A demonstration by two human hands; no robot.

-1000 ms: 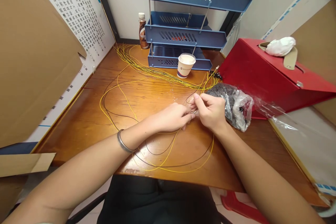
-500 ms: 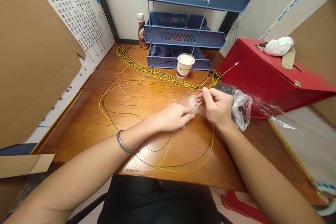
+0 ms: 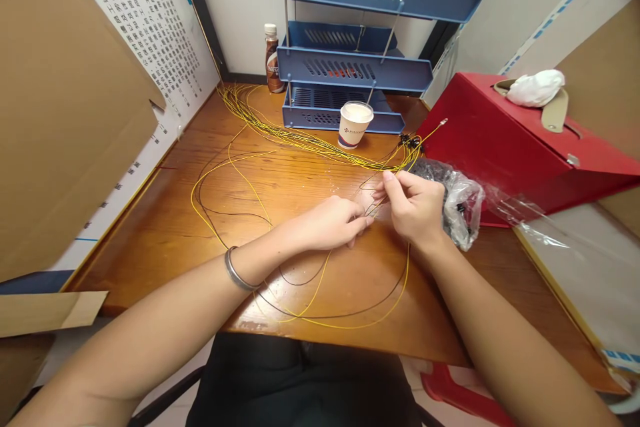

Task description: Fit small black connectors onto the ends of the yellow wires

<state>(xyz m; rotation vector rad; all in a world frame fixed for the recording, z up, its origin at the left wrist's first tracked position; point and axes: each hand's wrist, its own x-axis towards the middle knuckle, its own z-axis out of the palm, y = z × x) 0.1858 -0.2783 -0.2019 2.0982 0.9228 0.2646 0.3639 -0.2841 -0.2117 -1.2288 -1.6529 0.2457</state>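
Note:
Thin yellow and black wires [image 3: 345, 327] loop loosely across the wooden table and run up to my hands. My left hand [image 3: 340, 221] is closed low over the table, its thumb and fingers pinching the wires. Close to its right, my right hand [image 3: 413, 203] also pinches wires between thumb and fingertips. From above the right hand a yellow wire with a small pale connector [image 3: 443, 122] sticks up. Behind both hands lies a long bundle of yellow and black wires [image 3: 300, 140], with black connectors [image 3: 411, 143] at its right end. The exact wire ends between my fingers are too small to make out.
A clear plastic bag [image 3: 463, 213] lies beside my right hand, before a red box [image 3: 505, 147]. Behind the bundle stand a paper cup [image 3: 355, 127], a blue tiered rack [image 3: 350, 65] and a brown bottle [image 3: 273, 63]. Cardboard [image 3: 70, 113] borders the left.
Both hands keep almost the same place and grip. The upright yellow wire's tip has shifted slightly left. The whole view has moved a little.

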